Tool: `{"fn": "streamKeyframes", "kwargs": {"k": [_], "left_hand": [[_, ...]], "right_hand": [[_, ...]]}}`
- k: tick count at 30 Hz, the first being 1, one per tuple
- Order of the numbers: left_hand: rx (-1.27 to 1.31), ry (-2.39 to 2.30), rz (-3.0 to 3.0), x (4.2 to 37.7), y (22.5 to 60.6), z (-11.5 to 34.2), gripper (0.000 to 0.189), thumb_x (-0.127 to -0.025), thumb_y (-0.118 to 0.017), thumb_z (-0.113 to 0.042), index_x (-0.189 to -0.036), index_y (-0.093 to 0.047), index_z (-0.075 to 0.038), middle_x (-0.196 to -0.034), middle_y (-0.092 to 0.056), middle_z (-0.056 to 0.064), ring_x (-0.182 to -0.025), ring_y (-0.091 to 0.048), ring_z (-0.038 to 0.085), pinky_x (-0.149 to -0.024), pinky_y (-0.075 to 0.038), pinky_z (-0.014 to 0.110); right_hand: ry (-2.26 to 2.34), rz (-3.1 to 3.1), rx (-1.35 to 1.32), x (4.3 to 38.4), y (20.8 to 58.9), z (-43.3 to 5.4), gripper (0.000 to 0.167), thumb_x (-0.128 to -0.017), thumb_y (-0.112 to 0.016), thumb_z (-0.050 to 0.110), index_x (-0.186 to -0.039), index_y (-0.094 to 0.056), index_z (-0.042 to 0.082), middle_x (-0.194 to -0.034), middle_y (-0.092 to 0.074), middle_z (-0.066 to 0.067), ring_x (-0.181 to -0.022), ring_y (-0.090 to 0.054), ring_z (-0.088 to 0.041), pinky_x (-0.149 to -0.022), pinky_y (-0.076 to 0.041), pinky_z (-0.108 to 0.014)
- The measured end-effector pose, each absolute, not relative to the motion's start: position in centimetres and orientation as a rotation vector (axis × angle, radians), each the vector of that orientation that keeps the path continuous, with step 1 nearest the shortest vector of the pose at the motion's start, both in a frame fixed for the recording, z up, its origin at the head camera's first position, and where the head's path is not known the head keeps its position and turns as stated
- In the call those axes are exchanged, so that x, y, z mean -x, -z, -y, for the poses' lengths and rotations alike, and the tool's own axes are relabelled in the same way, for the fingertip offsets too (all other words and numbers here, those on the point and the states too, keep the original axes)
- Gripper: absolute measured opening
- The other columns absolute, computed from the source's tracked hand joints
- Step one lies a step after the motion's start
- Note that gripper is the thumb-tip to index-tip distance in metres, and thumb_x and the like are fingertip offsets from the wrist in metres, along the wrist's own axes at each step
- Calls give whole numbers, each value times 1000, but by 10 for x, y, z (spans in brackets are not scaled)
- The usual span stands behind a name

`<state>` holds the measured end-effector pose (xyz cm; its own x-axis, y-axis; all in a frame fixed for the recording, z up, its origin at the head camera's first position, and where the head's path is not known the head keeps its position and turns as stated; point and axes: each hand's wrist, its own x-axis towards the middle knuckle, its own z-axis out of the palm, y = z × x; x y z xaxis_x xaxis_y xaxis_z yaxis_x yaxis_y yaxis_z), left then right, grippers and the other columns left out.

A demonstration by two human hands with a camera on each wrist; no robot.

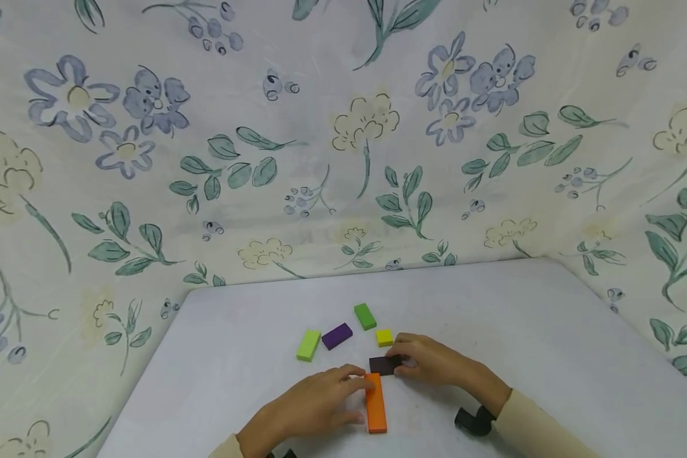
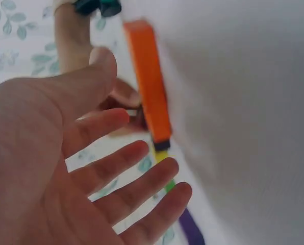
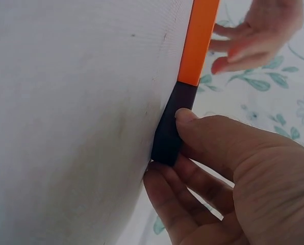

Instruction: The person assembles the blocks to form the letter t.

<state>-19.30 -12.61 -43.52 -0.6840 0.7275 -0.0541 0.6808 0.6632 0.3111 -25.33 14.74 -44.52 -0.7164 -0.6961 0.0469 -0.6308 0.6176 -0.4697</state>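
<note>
A long orange block (image 1: 376, 407) lies on the white table, and one end meets a dark, nearly black block (image 1: 381, 365). My right hand (image 1: 435, 364) pinches that dark block (image 3: 175, 115), thumb on one face and fingertips at its far end. Beside the orange block (image 2: 149, 81) is my left hand (image 1: 320, 402), fingers extended and spread. In the left wrist view the left hand (image 2: 91, 158) holds nothing. Just beyond the dark block sits a small yellow block (image 1: 384, 338), close to the right fingertips.
Farther back lie a green block (image 1: 365, 317), a purple block (image 1: 337, 336) and a light green block (image 1: 308, 345). A flower-patterned cloth (image 1: 320, 210) hangs behind the white table (image 1: 481, 305). Black bands are strapped at both wrists.
</note>
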Motion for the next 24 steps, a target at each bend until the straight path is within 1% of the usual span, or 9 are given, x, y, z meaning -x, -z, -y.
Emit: {"fn": "streamKeyframes", "kwargs": {"k": [3,5,8,10,13,16,20,24], "left_hand": [[-1069,-446,-2760,199,428,134,45,-96,-62,-47,-138,-59,-30,-138,-58,-6,-122,-59,13,-101,-54,38],[-1027,-478,-2812,205,424,142,37,-97,-63,-39,-133,-63,-26,-131,-62,-5,-119,-60,14,-100,-54,37],[-987,-503,-2912,217,418,156,27,-97,-66,-24,-123,-69,-20,-121,-65,-2,-112,-61,16,-97,-56,36],[-972,-517,-2978,226,416,166,23,-96,-66,-11,-119,-71,-14,-116,-66,1,-108,-62,18,-94,-56,36],[-920,-533,-3027,242,415,182,28,-93,-62,5,-114,-71,-10,-116,-66,3,-112,-63,23,-95,-55,39],[-885,-525,-2999,258,418,194,36,-91,-56,15,-113,-71,-9,-119,-66,4,-118,-62,27,-100,-53,42],[-930,-518,-2908,273,421,202,45,-89,-50,21,-112,-71,-11,-122,-65,6,-123,-60,29,-105,-49,46],[-958,-534,-2818,280,423,204,49,-87,-51,22,-112,-72,-16,-128,-62,6,-127,-57,32,-108,-46,50]], "right_hand": [[695,-2702,1094,253,446,-146,30,-89,-76,18,-117,-73,11,-105,-66,4,-91,-57,-3,-91,-57,-27],[693,-2701,1083,253,446,-146,30,-89,-76,19,-118,-72,12,-106,-66,5,-91,-57,-3,-91,-57,-27],[686,-2702,1076,253,445,-146,30,-89,-76,19,-118,-72,12,-106,-65,4,-91,-56,-4,-90,-57,-27],[684,-2701,1070,253,444,-146,30,-89,-76,19,-118,-72,12,-106,-65,4,-91,-56,-4,-90,-57,-26],[683,-2702,1066,254,443,-146,30,-89,-76,19,-117,-72,11,-106,-65,4,-91,-57,-5,-90,-57,-27],[691,-2699,1056,254,443,-147,30,-89,-76,18,-117,-73,11,-106,-66,4,-91,-57,-5,-90,-57,-27],[696,-2692,1039,254,445,-147,30,-89,-76,19,-117,-73,12,-106,-65,5,-92,-56,-4,-90,-57,-27],[686,-2694,1030,254,446,-147,30,-90,-75,20,-118,-72,13,-107,-65,6,-93,-56,-3,-92,-56,-28]]}}
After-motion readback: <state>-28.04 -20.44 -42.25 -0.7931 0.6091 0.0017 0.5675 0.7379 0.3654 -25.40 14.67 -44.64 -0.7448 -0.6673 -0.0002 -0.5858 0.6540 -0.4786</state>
